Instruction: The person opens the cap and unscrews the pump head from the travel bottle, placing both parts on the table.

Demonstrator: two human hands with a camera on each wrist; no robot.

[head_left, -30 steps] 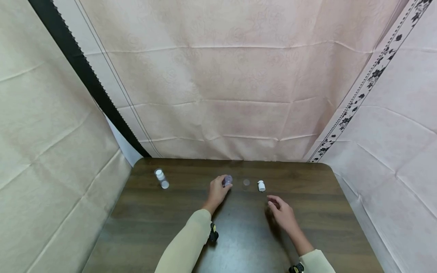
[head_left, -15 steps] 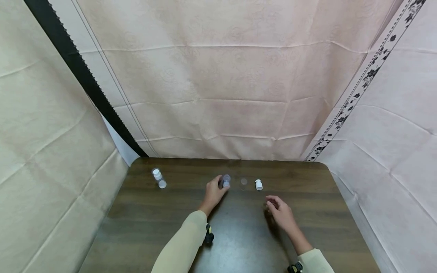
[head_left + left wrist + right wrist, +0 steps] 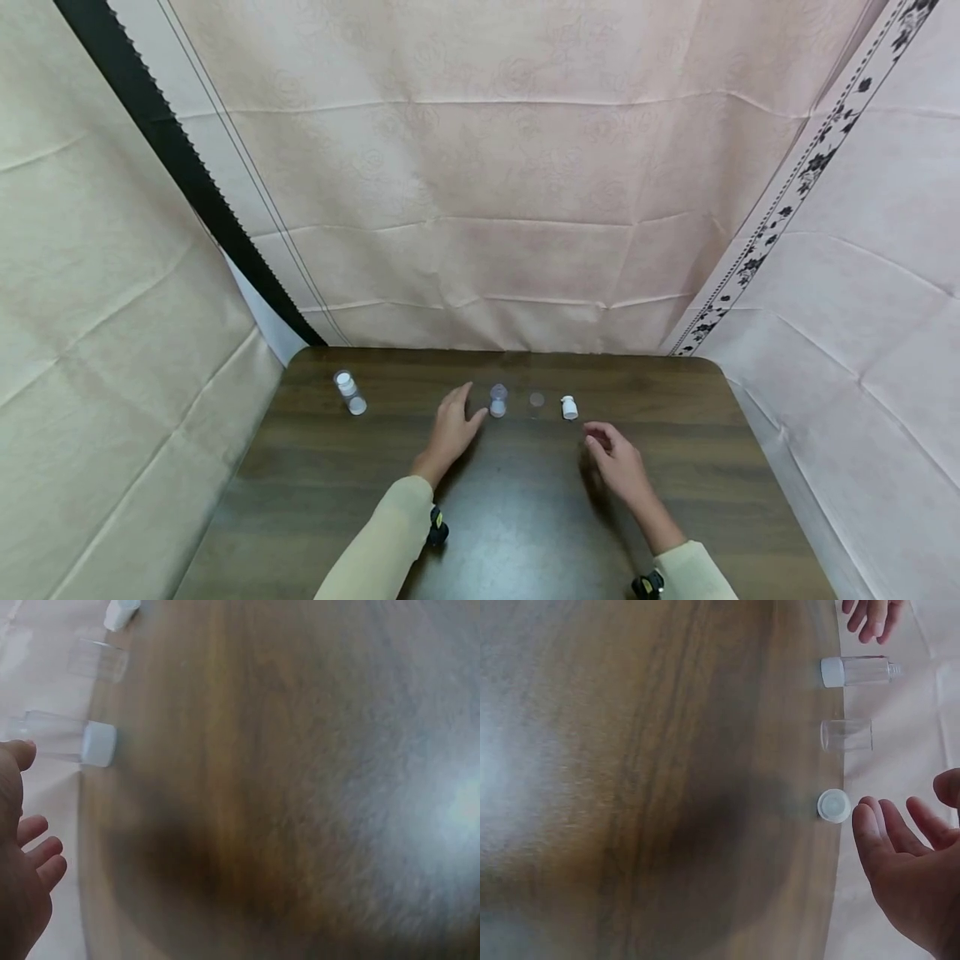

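A clear bottle with a white base and a threaded neck stands upright near the back of the table. My left hand is just left of it, fingers spread and thumb apart, holding nothing; in the left wrist view the thumb overlaps the bottle's clear part. To the right stands a small transparent cup-shaped cap. Beyond that is a white pump top with a short spout. My right hand hovers in front of the pump top with loosely bent fingers and nothing in them.
A second clear bottle with a white top and base stands at the back left of the brown wooden table. Pale cloth hangs behind the table's back edge and along both sides.
My left hand has let go of the clear bottle and drawn back to the left. The bottle stays standing. My right hand has barely moved.
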